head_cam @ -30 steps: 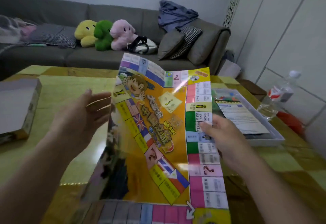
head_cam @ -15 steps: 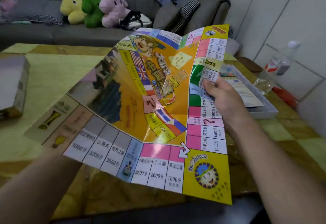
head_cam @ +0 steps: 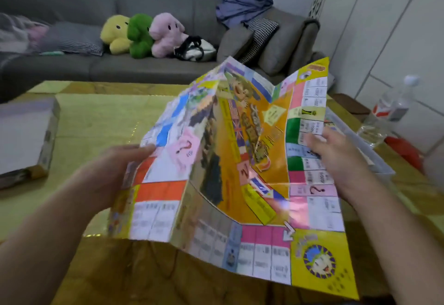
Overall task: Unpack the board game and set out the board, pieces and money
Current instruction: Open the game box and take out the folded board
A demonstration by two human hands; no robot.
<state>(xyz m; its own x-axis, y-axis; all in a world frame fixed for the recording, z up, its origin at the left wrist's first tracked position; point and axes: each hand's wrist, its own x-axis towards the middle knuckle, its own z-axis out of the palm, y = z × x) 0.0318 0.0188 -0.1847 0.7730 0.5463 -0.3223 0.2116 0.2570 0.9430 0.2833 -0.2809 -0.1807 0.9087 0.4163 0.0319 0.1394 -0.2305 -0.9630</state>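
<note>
Our left hand [head_cam: 115, 170] now pinches the board [head_cam: 240, 172] at its left edge, and our right hand [head_cam: 336, 155] holds the right edge. A moment ago only the right held it. The board hangs half-unfolded above the table [head_cam: 96, 122], nearly ready to lay flat.

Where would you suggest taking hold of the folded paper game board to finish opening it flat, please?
Probably by its two outer side edges, one hand from each side, as the left hand and right hand do: the game board is thin paper creased down the middle, so pulling outward flattens it.
</note>
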